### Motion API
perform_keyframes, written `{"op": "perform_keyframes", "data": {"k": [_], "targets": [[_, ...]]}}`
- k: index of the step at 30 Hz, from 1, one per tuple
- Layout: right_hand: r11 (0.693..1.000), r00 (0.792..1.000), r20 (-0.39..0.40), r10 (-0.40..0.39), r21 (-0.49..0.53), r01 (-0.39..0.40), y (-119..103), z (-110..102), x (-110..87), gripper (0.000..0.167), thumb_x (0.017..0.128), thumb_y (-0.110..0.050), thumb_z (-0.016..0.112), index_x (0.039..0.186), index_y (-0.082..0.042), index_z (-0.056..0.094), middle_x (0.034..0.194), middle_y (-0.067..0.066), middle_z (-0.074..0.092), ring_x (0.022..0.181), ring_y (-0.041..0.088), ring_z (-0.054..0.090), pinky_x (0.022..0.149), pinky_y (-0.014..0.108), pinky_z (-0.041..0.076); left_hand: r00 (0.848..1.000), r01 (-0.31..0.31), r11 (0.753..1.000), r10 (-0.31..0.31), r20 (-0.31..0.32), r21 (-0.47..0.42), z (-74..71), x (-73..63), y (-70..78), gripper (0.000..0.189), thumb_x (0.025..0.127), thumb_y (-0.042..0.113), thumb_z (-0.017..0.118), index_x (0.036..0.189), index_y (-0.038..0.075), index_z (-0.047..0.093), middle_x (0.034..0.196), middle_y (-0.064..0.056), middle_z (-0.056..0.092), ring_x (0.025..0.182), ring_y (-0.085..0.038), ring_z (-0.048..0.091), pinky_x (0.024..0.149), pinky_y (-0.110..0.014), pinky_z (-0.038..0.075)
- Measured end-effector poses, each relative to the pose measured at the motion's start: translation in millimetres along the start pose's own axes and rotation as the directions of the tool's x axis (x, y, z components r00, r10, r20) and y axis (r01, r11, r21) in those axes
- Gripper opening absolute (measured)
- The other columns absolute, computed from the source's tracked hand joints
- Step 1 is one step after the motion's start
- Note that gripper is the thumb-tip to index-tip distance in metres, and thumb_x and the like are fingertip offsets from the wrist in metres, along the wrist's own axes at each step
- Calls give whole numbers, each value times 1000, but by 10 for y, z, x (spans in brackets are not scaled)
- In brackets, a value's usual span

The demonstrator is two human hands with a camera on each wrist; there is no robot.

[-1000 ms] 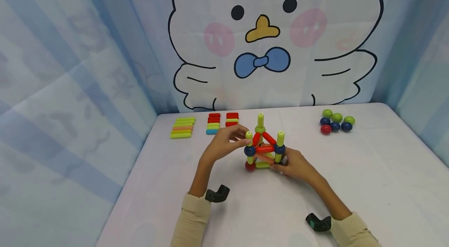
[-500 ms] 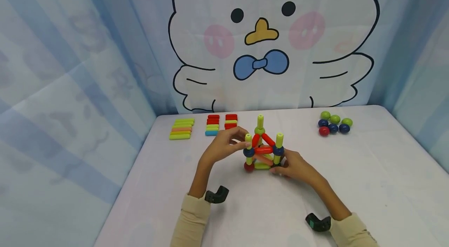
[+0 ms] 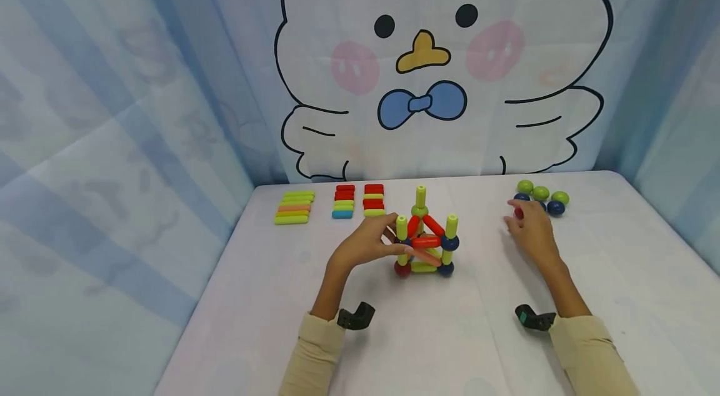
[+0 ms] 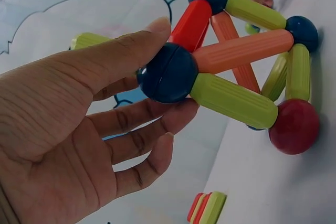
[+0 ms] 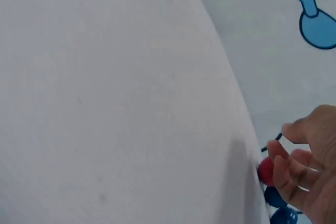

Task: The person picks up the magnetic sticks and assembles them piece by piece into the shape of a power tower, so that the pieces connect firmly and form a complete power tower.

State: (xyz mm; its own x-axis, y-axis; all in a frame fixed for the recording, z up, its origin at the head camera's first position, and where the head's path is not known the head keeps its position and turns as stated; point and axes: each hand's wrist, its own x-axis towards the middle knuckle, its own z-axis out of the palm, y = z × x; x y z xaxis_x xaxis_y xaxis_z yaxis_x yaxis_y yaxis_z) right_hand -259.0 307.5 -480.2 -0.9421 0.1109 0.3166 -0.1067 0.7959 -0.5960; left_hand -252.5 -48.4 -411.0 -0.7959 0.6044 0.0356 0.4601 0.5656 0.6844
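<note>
A frame of magnetic sticks and balls [image 3: 426,242] stands on the table, with several yellow-green sticks upright at its top. My left hand [image 3: 368,241] holds its front-left upper corner. In the left wrist view, thumb and fingers lie around the dark blue ball [image 4: 169,73] there, above a red ball [image 4: 295,126] at the base. Over at the right, my right hand [image 3: 533,232] is at the group of loose balls, its thumb apart from its fingers. A red ball [image 5: 266,171] shows behind those fingers in the right wrist view; whether they touch it is unclear.
Green balls [image 3: 541,193] and blue balls [image 3: 555,208] lie at the back right. Yellow-green and orange sticks [image 3: 294,208] lie in a row at the back left. Two shorter stacks of red, green and blue sticks [image 3: 344,201] lie beside them. A printed curtain hangs behind the table.
My right hand has left the frame's lower right corner and moved right and back to the loose balls. My left hand has shifted slightly lower on the frame and still holds it.
</note>
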Motion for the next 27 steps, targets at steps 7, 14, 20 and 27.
{"op": "perform_keyframes", "data": {"k": [7, 14, 20, 27], "targets": [[987, 993, -50, 103, -115, -108, 212, 3, 59, 39, 96, -10, 59, 131, 7, 52, 127, 33, 45, 114, 52, 49, 95, 66, 43, 998, 57, 998, -57, -11, 11, 52, 20, 30, 55, 82, 44, 76, 117, 11, 50, 104, -5, 65, 94, -14, 60, 74, -20, 53], [993, 990, 117, 77, -99, -66, 133, 10, 49, 41, 94, -18, 65, 127, 3, 53, 115, 30, 56, 98, 40, 55, 83, 55, 50, 996, 89, 996, -89, -12, 21, 55, 19, 34, 65, 83, 47, 74, 133, 13, 49, 107, -3, 63, 98, -14, 59, 75, -20, 53], [999, 980, 197, 38, -11, -37, -25, 10, 80, 43, 93, -20, 66, 126, 3, 52, 118, 31, 59, 97, 38, 59, 83, 49, 55, 997, 73, 997, -74, 10, 33, 52, 18, 34, 55, 85, 47, 72, 125, 12, 57, 110, -3, 65, 100, -15, 59, 75, -21, 54], [982, 979, 188, -74, 187, 39, -424, -49, 190, 46, 97, -29, 61, 132, -1, 51, 124, 27, 58, 110, 43, 63, 79, 41, 59, 998, 62, 998, -62, 4, 26, 69, 25, 6, 49, 86, 46, 72, 119, 13, 59, 108, -1, 66, 100, -13, 60, 74, -19, 53]]}}
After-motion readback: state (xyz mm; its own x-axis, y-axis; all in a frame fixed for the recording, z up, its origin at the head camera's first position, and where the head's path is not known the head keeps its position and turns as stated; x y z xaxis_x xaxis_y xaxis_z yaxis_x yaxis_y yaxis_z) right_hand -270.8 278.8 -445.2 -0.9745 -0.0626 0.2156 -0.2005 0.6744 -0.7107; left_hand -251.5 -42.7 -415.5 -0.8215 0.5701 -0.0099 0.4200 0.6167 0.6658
